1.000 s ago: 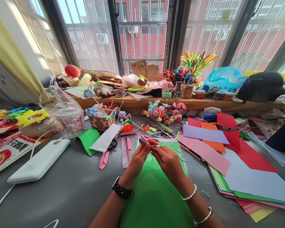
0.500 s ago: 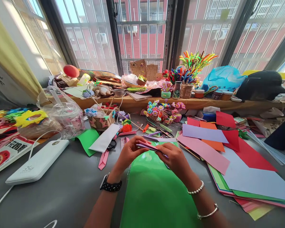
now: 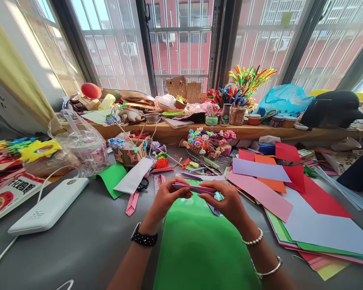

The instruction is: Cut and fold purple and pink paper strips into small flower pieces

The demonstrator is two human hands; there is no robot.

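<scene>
Both hands hold a narrow folded strip of pink and purple paper (image 3: pixel 194 187) level above a green sheet (image 3: pixel 199 245) on the grey table. My left hand (image 3: pixel 166 197), with a black watch on its wrist, pinches the strip's left end. My right hand (image 3: pixel 226 201), with a pearl bracelet and a silver bangle on its wrist, pinches the right end. A purple corner of the paper hangs below my right fingers.
Loose coloured sheets (image 3: pixel 290 193) lie fanned out to the right. A white power bank (image 3: pixel 48 207) with its cable lies at the left, beside a plastic bag holding a cup (image 3: pixel 84 147). A pink ruler (image 3: pixel 157 181), scissors and paper flowers (image 3: pixel 208 141) lie beyond the hands.
The strip has turned from tilted, with one end raised, to lying level between both hands. My hands have spread slightly apart along it.
</scene>
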